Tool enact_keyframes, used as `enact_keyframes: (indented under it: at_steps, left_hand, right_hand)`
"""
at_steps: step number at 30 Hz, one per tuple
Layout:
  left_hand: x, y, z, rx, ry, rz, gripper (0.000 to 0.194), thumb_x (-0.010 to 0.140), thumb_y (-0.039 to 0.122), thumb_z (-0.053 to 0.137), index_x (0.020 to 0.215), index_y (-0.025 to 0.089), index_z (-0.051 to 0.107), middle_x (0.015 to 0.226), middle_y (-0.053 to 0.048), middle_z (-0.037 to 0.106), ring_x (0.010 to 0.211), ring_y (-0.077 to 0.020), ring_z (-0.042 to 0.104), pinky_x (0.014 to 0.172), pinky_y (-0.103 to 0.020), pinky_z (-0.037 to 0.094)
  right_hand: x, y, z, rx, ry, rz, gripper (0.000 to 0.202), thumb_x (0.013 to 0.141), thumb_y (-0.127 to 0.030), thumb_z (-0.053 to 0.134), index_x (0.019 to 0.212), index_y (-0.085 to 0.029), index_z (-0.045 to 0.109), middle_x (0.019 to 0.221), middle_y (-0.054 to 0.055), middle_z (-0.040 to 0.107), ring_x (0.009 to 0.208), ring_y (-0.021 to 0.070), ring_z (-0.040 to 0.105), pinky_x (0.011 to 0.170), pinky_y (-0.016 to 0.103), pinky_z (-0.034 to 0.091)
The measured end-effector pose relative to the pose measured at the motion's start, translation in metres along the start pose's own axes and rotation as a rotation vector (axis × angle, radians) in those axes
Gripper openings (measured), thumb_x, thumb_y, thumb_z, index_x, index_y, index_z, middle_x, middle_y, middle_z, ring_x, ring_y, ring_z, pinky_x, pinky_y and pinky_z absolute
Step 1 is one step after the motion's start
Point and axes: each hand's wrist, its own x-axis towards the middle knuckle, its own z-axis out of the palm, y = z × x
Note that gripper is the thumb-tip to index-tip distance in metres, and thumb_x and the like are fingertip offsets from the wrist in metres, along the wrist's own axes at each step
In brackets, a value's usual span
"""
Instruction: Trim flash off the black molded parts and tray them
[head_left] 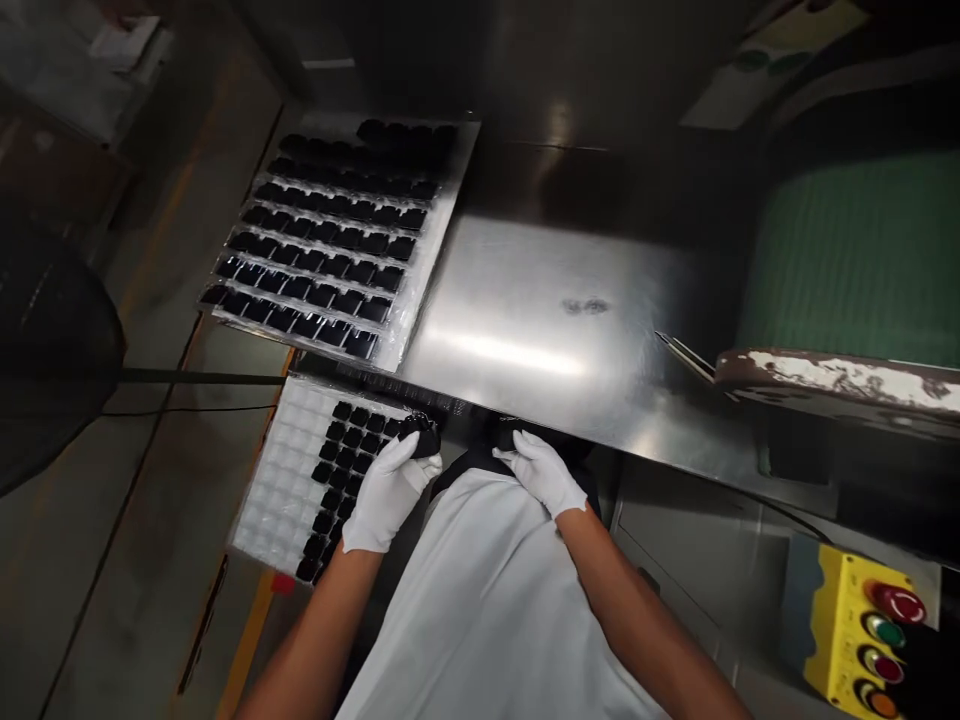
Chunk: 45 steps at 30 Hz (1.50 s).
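My left hand [391, 488], in a white glove, is closed around a small black moulded part [424, 436], held between thumb and fingers. Behind this hand lies a white tray [274, 480] with pockets; black parts of the same look fill its right side, and the left pockets are pale. My right hand [544, 474], also gloved in white, is pinched in front of my lap near the table edge. Something dark is at its fingertips, but against the dark background I cannot make out what it is.
A larger tray [409, 300] with rows of black parts rests on the metal table [510, 300]. Tweezers [684, 355] lie by a green machine part [855, 260] on the right. A yellow button box [847, 630] is at lower right, a dark round shape [52, 350] at left.
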Motion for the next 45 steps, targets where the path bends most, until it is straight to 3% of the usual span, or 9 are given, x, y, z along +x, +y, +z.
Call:
enact_keyframes:
  at_steps: [5,10,15,19,26,31,36,39,45]
  left_hand:
    - [-0.002,0.001,-0.004,-0.016,-0.034,0.032,0.020,0.070,0.024,0.083,0.077,0.012,0.069,0.075,-0.005,0.071,0.065,-0.0140,0.065,0.066,-0.026,0.055]
    - [0.001,0.009,0.000,0.087,-0.084,0.125,0.022,0.070,0.026,0.085,0.080,0.014,0.070,0.082,-0.003,0.071,0.070,-0.0134,0.066,0.070,-0.026,0.054]
    - [-0.004,0.011,0.022,0.304,-0.253,0.042,0.017,0.082,0.027,0.074,0.091,0.014,0.069,0.079,-0.002,0.067,0.070,-0.0119,0.063,0.070,-0.024,0.051]
    - [-0.011,-0.005,0.055,0.416,-0.384,-0.113,0.018,0.079,0.025,0.075,0.089,0.013,0.065,0.075,-0.004,0.068,0.068,-0.0128,0.064,0.070,-0.025,0.050]
    - [-0.023,-0.027,0.092,0.648,-0.670,-0.238,0.024,0.077,0.027,0.076,0.096,0.013,0.069,0.083,-0.006,0.071,0.075,-0.0157,0.066,0.072,-0.025,0.050]
    - [-0.026,-0.027,0.096,0.688,-0.672,-0.255,0.023,0.077,0.029,0.077,0.092,0.014,0.070,0.082,-0.005,0.071,0.071,-0.0143,0.064,0.069,-0.024,0.049]
    - [-0.043,-0.024,0.102,0.656,-0.671,-0.306,0.024,0.082,0.034,0.071,0.071,0.013,0.069,0.067,-0.006,0.066,0.064,-0.0154,0.063,0.064,-0.026,0.044]
    - [-0.053,-0.022,0.106,0.636,-0.642,-0.310,0.031,0.083,0.035,0.068,0.063,0.012,0.069,0.061,-0.007,0.065,0.060,-0.0157,0.061,0.063,-0.027,0.044]
    - [-0.054,-0.017,0.104,0.608,-0.600,-0.286,0.022,0.082,0.033,0.071,0.077,0.012,0.074,0.068,-0.007,0.070,0.065,-0.0167,0.064,0.066,-0.027,0.047]
  right_hand:
    - [0.004,0.010,0.036,-0.170,-0.219,0.181,0.048,0.056,-0.055,0.089,0.080,-0.019,0.070,0.080,0.003,0.068,0.074,0.0186,0.063,0.079,0.040,0.053]
    - [0.007,-0.004,0.034,-0.351,-0.145,0.139,0.032,0.062,-0.041,0.088,0.075,-0.018,0.070,0.075,0.001,0.068,0.072,0.0162,0.059,0.078,0.033,0.050]
    - [-0.060,-0.044,0.026,-0.276,0.050,-0.022,0.024,0.084,-0.041,0.072,0.098,-0.022,0.069,0.094,0.000,0.067,0.086,0.0158,0.059,0.088,0.032,0.049]
    - [-0.114,-0.061,0.035,-0.189,0.243,-0.057,0.023,0.081,-0.034,0.076,0.098,-0.022,0.068,0.094,0.001,0.065,0.085,0.0159,0.060,0.083,0.030,0.051]
    - [-0.145,-0.082,0.058,-0.477,0.248,-0.246,0.016,0.085,-0.033,0.071,0.096,-0.021,0.068,0.090,0.001,0.066,0.084,0.0160,0.057,0.081,0.029,0.047]
    - [-0.159,-0.097,0.069,-0.536,0.276,-0.218,0.017,0.086,-0.031,0.068,0.099,-0.020,0.070,0.090,0.002,0.068,0.084,0.0177,0.059,0.078,0.030,0.049]
    - [-0.169,-0.096,0.074,-0.403,0.211,-0.241,0.029,0.089,-0.039,0.064,0.071,-0.017,0.069,0.078,0.004,0.064,0.074,0.0164,0.057,0.070,0.029,0.050]
    - [-0.170,-0.096,0.077,-0.330,0.209,-0.217,0.031,0.090,-0.041,0.063,0.069,-0.018,0.069,0.075,0.004,0.064,0.071,0.0168,0.057,0.065,0.029,0.050]
    - [-0.166,-0.097,0.079,-0.320,0.213,-0.204,0.027,0.089,-0.041,0.065,0.074,-0.019,0.070,0.077,0.003,0.065,0.068,0.0137,0.057,0.062,0.026,0.050]
